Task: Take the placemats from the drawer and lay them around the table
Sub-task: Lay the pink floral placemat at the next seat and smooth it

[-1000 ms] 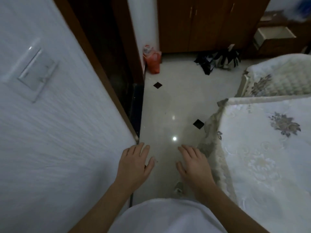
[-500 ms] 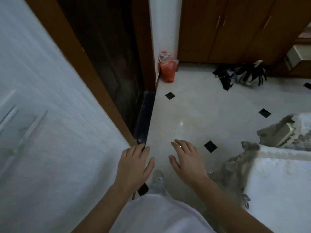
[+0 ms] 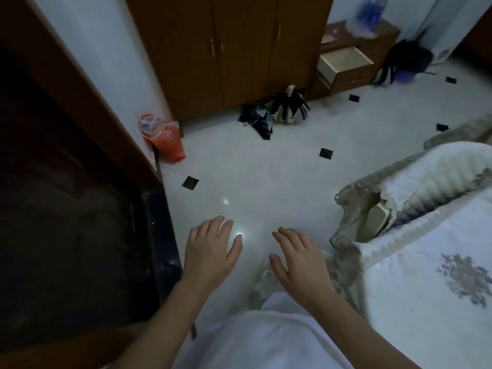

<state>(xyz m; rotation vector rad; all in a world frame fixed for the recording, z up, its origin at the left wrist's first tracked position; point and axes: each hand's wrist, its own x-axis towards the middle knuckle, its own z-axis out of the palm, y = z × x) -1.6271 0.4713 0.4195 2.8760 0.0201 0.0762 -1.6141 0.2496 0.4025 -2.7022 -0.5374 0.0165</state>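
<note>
The left hand (image 3: 210, 251) and right hand (image 3: 300, 262) are held flat, fingers relaxed, nothing gripped. The open drawer (image 3: 343, 62) lies well ahead and right of the right hand (no placemats are seen inside); it should be approached squarely first.

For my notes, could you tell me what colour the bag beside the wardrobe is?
The bag is orange-red; head view.

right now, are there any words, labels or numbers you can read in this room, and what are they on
No text can be read in this view.
orange bag: pale print, too blurred to read
blue-and-white packet at the top: print too blurred to read
white panel at far right: purple mark low on it, too small to read
</note>
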